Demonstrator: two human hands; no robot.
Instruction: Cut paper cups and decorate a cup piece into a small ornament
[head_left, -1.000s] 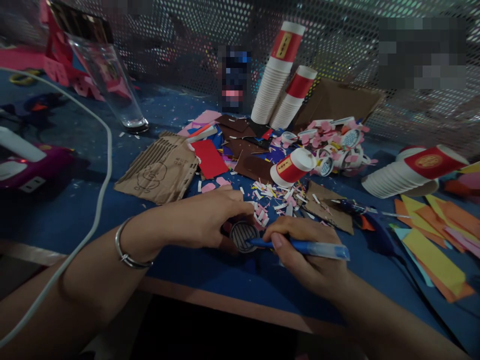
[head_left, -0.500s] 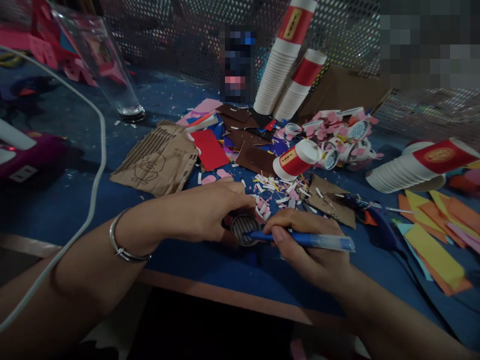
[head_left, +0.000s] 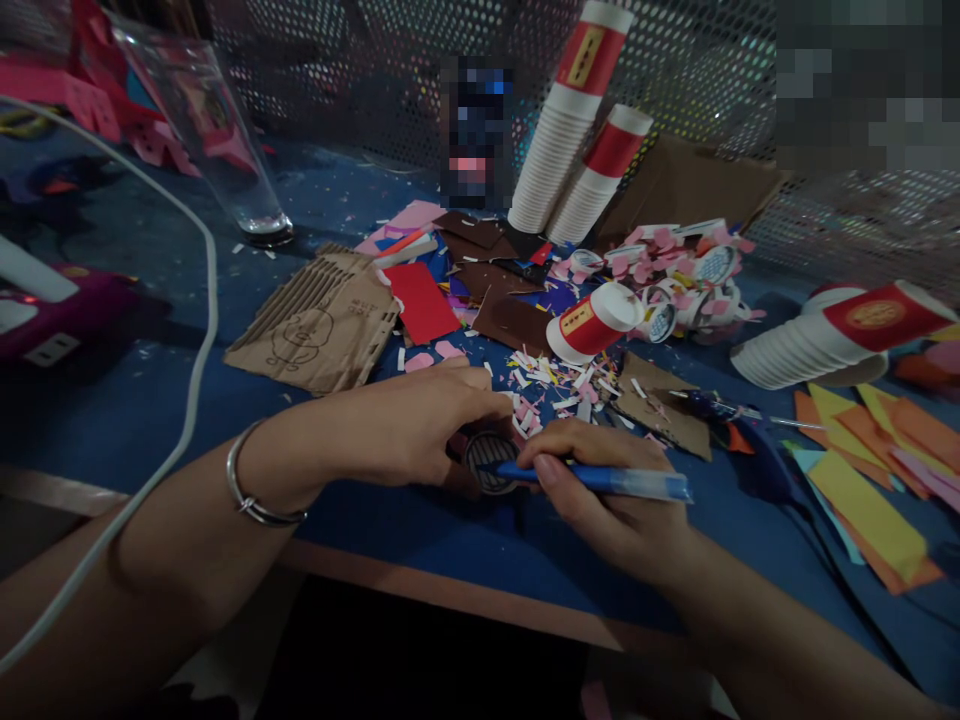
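My left hand (head_left: 435,425) is closed around a small round piece with a striped face (head_left: 491,462), near the table's front edge. Its fingers hide most of the side of that piece. In my right hand (head_left: 611,500) is a blue pen (head_left: 592,478), gripped near its tip and lying almost level, with the clear end pointing right. The pen's tip meets the striped face. Just beyond both hands lie paper scraps (head_left: 574,375) in pink, white and yellow.
Stacked paper cups (head_left: 555,150) stand at the back, and one red-and-white cup (head_left: 596,322) sits nearer. A glass (head_left: 217,140) and drawn-on cardboard (head_left: 319,320) are left, with a white cable (head_left: 202,350). A glue gun (head_left: 772,460) and coloured paper strips (head_left: 870,500) lie right.
The right hand and pen have shifted slightly left, with the pen tip moving a little across the striped face. My left hand keeps its hold.
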